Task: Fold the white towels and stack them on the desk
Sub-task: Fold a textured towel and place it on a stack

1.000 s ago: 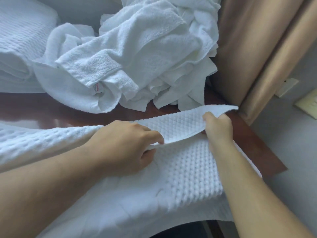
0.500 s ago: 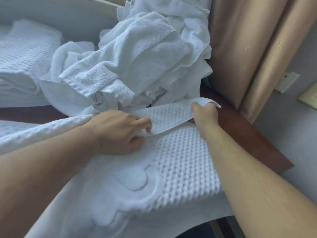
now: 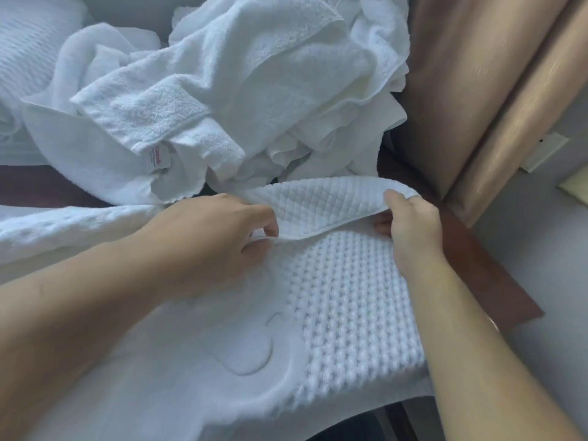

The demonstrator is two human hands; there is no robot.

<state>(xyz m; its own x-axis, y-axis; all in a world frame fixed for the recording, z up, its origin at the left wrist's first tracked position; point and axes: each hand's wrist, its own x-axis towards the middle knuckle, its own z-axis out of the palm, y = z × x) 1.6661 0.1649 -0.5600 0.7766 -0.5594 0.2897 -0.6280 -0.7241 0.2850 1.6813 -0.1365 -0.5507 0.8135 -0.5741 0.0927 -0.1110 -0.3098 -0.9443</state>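
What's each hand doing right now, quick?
Left hand: closed, pinching the turned-up edge of the waffle towel.
Right hand: closed, gripping the same edge near its corner.

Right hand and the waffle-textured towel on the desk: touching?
Touching. The head view shows the right hand pinching the waffle towel's far edge, thumb on top of the lifted flap and fingers beneath it.

A dark reddish-brown desk (image 3: 483, 275) stands beside heavy tan curtains (image 3: 471, 90) hanging in folds. Behind them is a pale grey wall (image 3: 541, 249) with what looks like a socket plate (image 3: 544, 151), under soft daylight.
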